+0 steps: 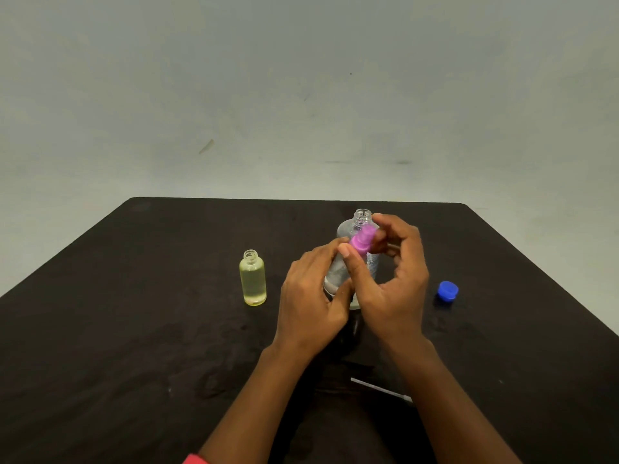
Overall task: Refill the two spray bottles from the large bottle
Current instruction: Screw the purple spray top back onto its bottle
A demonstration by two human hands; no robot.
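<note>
A small spray bottle (253,279) with yellowish liquid stands uncapped, left of my hands. The large clear bottle (363,219) stands open behind my hands, its body mostly hidden by them. My left hand (311,296) is closed around a second small bottle (355,304); only its pale bottom shows between my hands. My right hand (393,283) pinches the pink spray head (361,241) at the top of that bottle, with thumb and fingers around it. Whether the head is seated on the neck is hidden.
A blue cap (448,290) lies on the black table (134,329) to the right of my hands. A thin white tube (382,390) lies near my right forearm. The table's far edge runs just behind the large bottle, before a pale wall.
</note>
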